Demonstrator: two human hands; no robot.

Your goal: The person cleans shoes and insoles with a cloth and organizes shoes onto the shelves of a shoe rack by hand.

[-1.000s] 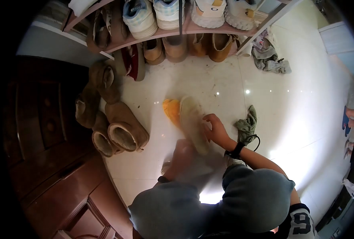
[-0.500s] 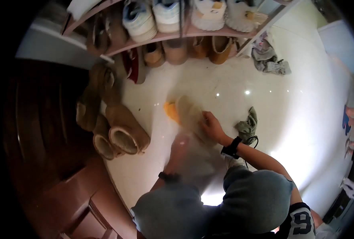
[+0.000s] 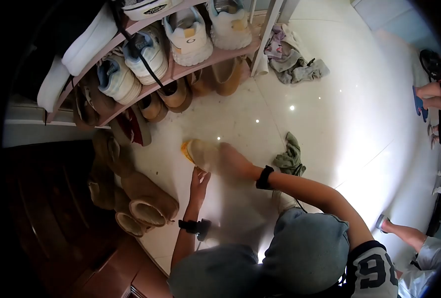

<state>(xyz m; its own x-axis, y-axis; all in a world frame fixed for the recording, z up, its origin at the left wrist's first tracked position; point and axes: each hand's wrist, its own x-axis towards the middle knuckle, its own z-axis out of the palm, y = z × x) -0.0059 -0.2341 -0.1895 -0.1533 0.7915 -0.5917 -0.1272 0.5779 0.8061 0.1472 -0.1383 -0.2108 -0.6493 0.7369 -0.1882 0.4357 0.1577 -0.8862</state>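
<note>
A pale beige shoe (image 3: 200, 151) with a yellow-orange edge at its far left end is held above the floor in front of my knees. My left hand (image 3: 199, 183) grips its near side from below, fingers pressed against it. Over the shoe's right end lies my right hand (image 3: 235, 161); motion smears its fingers, so their hold is unclear. Both wrists wear black bands. To the right of my right hand, a crumpled green cloth (image 3: 289, 156) rests on the floor.
A pink shoe rack (image 3: 180, 73) full of shoes stands ahead to the left. Brown boots (image 3: 148, 198) lie by the dark wooden door (image 3: 51, 198). Grey clothes (image 3: 295, 64) are heaped beside the rack. Other people's legs (image 3: 431, 97) show at the far right.
The view has swung, and the rack appears further left and lower. The shoe has turned, its orange edge now pointing left. My left hand now grips it from below; the right has moved over its end.
</note>
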